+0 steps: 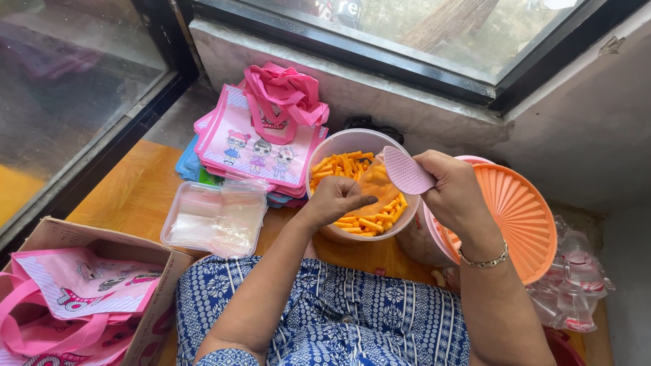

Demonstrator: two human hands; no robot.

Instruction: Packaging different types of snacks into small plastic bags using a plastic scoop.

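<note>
Left hand (337, 198) pinched on a thin clear bag (375, 184), soft, light and slippery, held open over a pale bowl of orange snack sticks (342, 166) at centre. Right hand (453, 193) clamped on the handle of a stiff pink scoop (406, 170). Long axis running right to left, paddle pointing left toward the bag; probably best gripped by that handle.

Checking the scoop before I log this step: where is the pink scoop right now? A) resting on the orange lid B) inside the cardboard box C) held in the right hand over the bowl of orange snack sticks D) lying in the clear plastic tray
C: the right hand holds the pink scoop above the bowl of orange snack sticks.
</note>
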